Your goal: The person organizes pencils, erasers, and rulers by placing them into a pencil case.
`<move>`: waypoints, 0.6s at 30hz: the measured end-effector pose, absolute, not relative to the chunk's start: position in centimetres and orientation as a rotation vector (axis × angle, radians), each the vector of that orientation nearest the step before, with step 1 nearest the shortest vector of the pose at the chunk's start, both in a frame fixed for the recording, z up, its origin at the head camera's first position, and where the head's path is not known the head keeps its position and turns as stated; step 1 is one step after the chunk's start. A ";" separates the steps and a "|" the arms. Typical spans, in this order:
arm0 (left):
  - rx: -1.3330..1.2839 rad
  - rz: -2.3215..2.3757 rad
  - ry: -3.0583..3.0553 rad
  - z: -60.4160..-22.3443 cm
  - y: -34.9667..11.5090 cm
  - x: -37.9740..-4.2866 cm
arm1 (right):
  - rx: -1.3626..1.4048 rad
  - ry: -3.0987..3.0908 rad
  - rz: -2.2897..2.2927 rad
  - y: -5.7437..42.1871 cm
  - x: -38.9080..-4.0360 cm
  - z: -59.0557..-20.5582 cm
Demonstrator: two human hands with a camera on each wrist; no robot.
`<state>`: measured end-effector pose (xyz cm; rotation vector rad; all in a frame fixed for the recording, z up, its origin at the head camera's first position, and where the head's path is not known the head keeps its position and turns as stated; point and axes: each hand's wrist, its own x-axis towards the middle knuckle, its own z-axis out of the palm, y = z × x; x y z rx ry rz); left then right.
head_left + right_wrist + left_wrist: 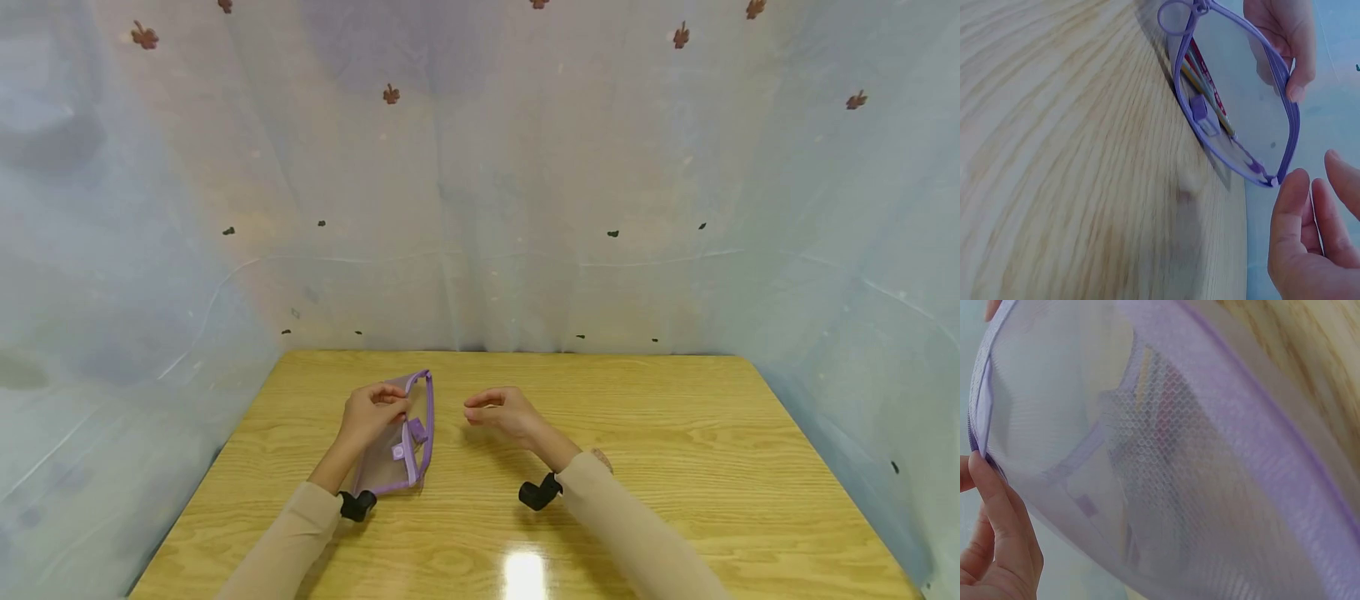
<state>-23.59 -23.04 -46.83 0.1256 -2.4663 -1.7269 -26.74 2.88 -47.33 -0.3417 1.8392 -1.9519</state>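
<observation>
A purple-edged mesh pencil case [381,468] lies on the left half of the table with its zipper undone and its mouth gaping to the right. My left hand [367,414] pinches the upper edge of that mouth between thumb and fingers. Inside, the right wrist view shows several pencils [1207,84] and a small purple-and-white block [1204,115], perhaps an eraser. My right hand [506,412] hovers to the right of the mouth, apart from it, fingers loosely bent with nothing between them. Through the mesh [1154,419] in the left wrist view the contents look blurred.
The wooden table [675,433] stretches to both sides and toward me. A pale patterned curtain [510,183] hangs behind it and along its sides. Each wrist carries a black camera mount [540,493].
</observation>
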 end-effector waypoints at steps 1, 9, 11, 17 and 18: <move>0.126 -1.725 -2.467 -46.8 -23.0 -23.6 | -0.344 1.846 -1.949 3.1 -26.8 -47.3; 0.129 -1.728 -2.470 -46.8 -23.0 -23.7 | -0.396 1.866 -1.928 4.9 -26.9 -47.4; 0.124 -1.727 -2.472 -46.8 -23.0 -23.7 | -0.403 1.855 -1.927 5.4 -26.9 -47.3; 0.140 -1.744 -2.460 -46.8 -23.0 -23.7 | -0.430 1.866 -1.899 6.8 -26.8 -47.0; 0.139 -1.744 -2.460 -46.8 -23.0 -23.7 | -0.431 1.873 -1.892 7.1 -26.8 -46.9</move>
